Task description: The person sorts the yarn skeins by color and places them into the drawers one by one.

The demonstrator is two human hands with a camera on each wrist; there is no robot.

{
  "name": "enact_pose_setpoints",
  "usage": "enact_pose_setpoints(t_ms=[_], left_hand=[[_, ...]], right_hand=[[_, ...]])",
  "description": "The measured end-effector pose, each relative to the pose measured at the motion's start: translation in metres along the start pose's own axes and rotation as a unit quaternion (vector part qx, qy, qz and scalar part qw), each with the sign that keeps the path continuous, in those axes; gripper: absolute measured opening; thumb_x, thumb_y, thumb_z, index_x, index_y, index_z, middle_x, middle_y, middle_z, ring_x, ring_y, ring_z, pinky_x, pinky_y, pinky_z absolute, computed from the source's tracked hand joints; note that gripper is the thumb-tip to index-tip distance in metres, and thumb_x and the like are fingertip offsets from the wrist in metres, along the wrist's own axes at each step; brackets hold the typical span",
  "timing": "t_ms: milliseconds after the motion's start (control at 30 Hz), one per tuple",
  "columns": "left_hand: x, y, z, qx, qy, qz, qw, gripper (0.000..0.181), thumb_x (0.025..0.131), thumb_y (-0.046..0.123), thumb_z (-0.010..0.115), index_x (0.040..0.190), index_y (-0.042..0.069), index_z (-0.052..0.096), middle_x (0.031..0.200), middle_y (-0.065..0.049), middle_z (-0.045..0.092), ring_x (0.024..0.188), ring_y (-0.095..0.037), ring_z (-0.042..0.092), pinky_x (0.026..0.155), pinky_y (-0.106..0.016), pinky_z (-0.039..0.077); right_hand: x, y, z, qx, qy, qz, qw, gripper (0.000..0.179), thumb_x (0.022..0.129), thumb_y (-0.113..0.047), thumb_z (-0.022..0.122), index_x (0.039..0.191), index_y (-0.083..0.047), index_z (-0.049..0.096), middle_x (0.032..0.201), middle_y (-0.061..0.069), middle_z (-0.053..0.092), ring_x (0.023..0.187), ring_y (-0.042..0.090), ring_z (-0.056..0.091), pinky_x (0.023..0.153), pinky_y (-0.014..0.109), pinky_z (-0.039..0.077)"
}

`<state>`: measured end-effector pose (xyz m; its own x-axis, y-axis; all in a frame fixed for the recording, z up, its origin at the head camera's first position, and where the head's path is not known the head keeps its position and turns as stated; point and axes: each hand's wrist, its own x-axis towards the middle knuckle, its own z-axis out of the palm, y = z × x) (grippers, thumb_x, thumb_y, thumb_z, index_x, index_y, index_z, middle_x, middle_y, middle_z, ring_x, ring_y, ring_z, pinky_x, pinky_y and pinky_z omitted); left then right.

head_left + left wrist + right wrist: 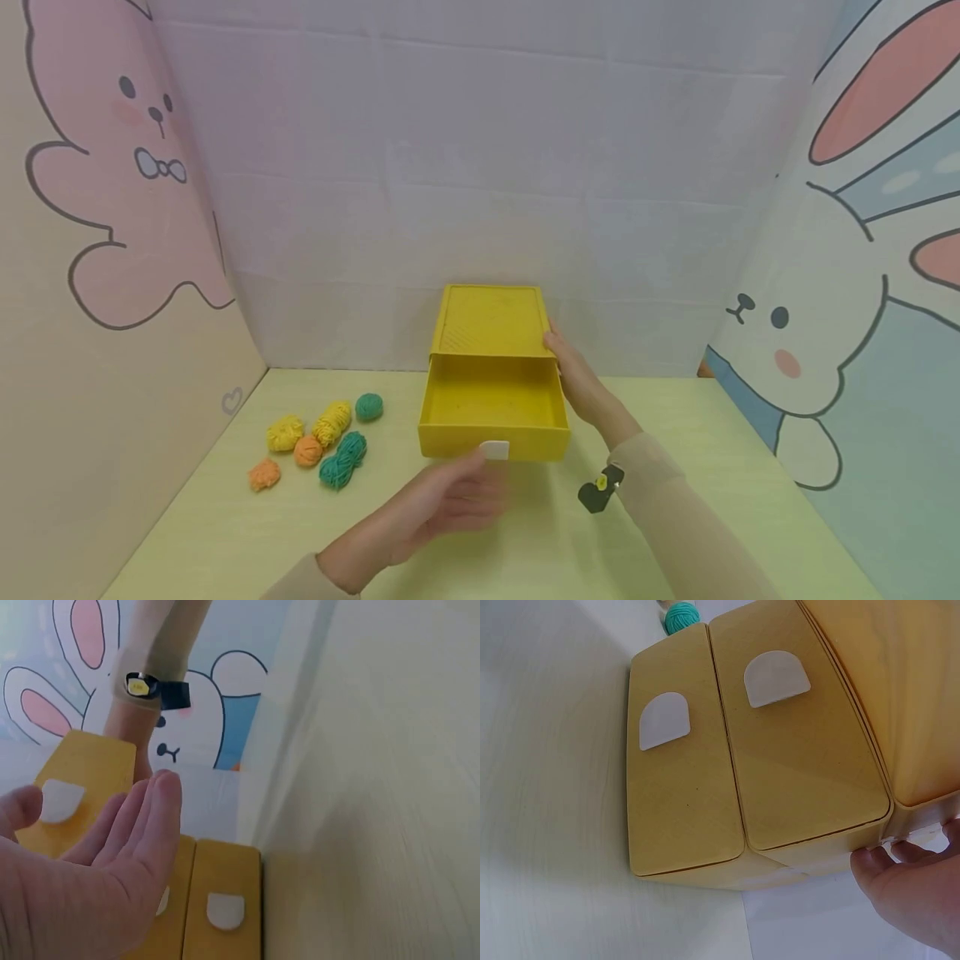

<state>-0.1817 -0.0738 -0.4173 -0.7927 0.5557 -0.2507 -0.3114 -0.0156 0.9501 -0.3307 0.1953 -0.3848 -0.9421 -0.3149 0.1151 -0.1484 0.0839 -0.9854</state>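
Note:
A yellow drawer box [493, 319] stands at the back middle of the table, its top drawer [450, 442] pulled out with nothing visible inside. In the left wrist view two lower drawer fronts [244, 874] sit closed, each with a white pull tab [226, 910]. My left hand [442, 504], blurred, is just in front of and below the top drawer's white tab [495, 450]. Its fingers are extended and hold nothing. My right hand [579, 375] rests against the right side of the box, thumb near the top edge, fingertips touching the side wall [817, 855].
Several small yarn balls lie at the left: yellow [332, 423], orange [308, 451] and teal [343, 460]. A dark strap with a yellow piece [602, 483] is at the right wrist. White cloth [495, 167] hangs behind; cartoon-printed panels [840, 333] flank the table [720, 500].

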Motion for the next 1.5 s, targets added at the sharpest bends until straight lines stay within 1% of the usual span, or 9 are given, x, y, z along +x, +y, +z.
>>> enact_pose_setpoints(t_ms=[167, 300, 467, 600, 833, 900, 933, 1200, 1500], left_hand=[[-0.011, -0.006, -0.031, 0.089, -0.003, -0.015, 0.9959, 0.052, 0.11, 0.042, 0.055, 0.139, 0.0, 0.066, 0.13, -0.013, 0.073, 0.121, -0.033, 0.07, 0.102, -0.045, 0.059], [-0.018, -0.004, -0.058, 0.152, 0.024, -0.013, 0.9879, 0.05, 0.109, 0.042, 0.057, 0.138, 0.002, 0.068, 0.134, -0.013, 0.071, 0.122, -0.033, 0.068, 0.101, -0.047, 0.059], [-0.027, 0.008, -0.086, 0.275, 0.101, 0.004, 0.956, 0.048, 0.106, 0.045, 0.063, 0.137, 0.008, 0.069, 0.131, -0.009, 0.072, 0.117, -0.031, 0.068, 0.096, -0.05, 0.06], [-0.029, 0.019, -0.104, 0.385, 0.172, 0.034, 0.9058, 0.046, 0.101, 0.046, 0.071, 0.133, 0.013, 0.072, 0.123, -0.004, 0.075, 0.108, -0.025, 0.07, 0.085, -0.045, 0.061], [-0.025, 0.025, -0.135, 0.574, 0.272, 0.066, 0.7693, 0.053, 0.094, 0.039, 0.079, 0.135, 0.006, 0.07, 0.115, -0.016, 0.076, 0.095, -0.032, 0.072, 0.068, -0.044, 0.06], [-0.022, 0.023, -0.142, 0.602, 0.284, 0.06, 0.7443, 0.054, 0.092, 0.036, 0.081, 0.134, 0.005, 0.069, 0.11, -0.015, 0.074, 0.09, -0.032, 0.07, 0.062, -0.043, 0.057], [-0.021, 0.021, -0.145, 0.609, 0.286, 0.054, 0.7379, 0.054, 0.091, 0.035, 0.082, 0.134, 0.004, 0.068, 0.109, -0.015, 0.073, 0.088, -0.032, 0.069, 0.06, -0.043, 0.056], [-0.009, 0.006, -0.162, 0.629, 0.282, 0.001, 0.7241, 0.059, 0.088, 0.03, 0.086, 0.136, 0.002, 0.065, 0.122, -0.027, 0.065, 0.091, -0.04, 0.066, 0.062, -0.05, 0.057], [-0.002, -0.003, -0.173, 0.62, 0.265, -0.008, 0.7386, 0.052, 0.085, 0.026, 0.088, 0.126, 0.0, 0.067, 0.113, -0.019, 0.071, 0.088, -0.03, 0.065, 0.072, -0.05, 0.059]], right_hand=[[0.0, -0.001, 0.0, -0.005, 0.002, 0.002, 1.0, 0.066, 0.116, -0.046, 0.03, 0.172, -0.031, 0.0, 0.179, -0.006, -0.004, 0.164, 0.021, -0.006, 0.13, 0.063, 0.001], [0.0, 0.0, -0.001, -0.009, 0.001, 0.002, 1.0, 0.066, 0.116, -0.047, 0.03, 0.172, -0.031, -0.001, 0.179, -0.006, -0.005, 0.164, 0.022, -0.007, 0.13, 0.064, 0.001], [0.001, -0.001, -0.001, -0.007, 0.002, 0.004, 1.0, 0.067, 0.116, -0.048, 0.03, 0.172, -0.031, -0.001, 0.179, -0.006, -0.005, 0.164, 0.021, -0.007, 0.13, 0.063, 0.002], [0.001, -0.001, 0.0, -0.004, 0.001, 0.002, 1.0, 0.067, 0.116, -0.047, 0.031, 0.172, -0.029, -0.002, 0.179, -0.006, -0.005, 0.164, 0.021, -0.008, 0.131, 0.062, 0.001], [0.001, -0.002, 0.0, -0.003, 0.004, 0.002, 1.0, 0.067, 0.116, -0.046, 0.031, 0.172, -0.029, -0.001, 0.179, -0.006, -0.005, 0.164, 0.021, -0.008, 0.131, 0.062, 0.001], [0.002, -0.002, 0.0, -0.003, 0.005, 0.002, 1.0, 0.067, 0.116, -0.045, 0.031, 0.172, -0.029, -0.001, 0.179, -0.005, -0.005, 0.164, 0.021, -0.008, 0.131, 0.061, 0.0], [0.001, -0.002, 0.0, -0.003, 0.005, 0.001, 1.0, 0.066, 0.116, -0.045, 0.031, 0.172, -0.028, -0.001, 0.179, -0.005, -0.005, 0.164, 0.021, -0.008, 0.131, 0.061, 0.0], [0.001, -0.001, 0.0, -0.002, 0.003, -0.001, 1.0, 0.067, 0.116, -0.044, 0.031, 0.172, -0.029, -0.001, 0.179, -0.006, -0.004, 0.164, 0.021, -0.006, 0.131, 0.062, 0.002], [0.001, -0.002, 0.001, -0.001, 0.006, -0.006, 1.0, 0.065, 0.116, -0.045, 0.031, 0.172, -0.031, 0.002, 0.179, -0.008, -0.001, 0.164, 0.02, -0.004, 0.131, 0.062, 0.003]])
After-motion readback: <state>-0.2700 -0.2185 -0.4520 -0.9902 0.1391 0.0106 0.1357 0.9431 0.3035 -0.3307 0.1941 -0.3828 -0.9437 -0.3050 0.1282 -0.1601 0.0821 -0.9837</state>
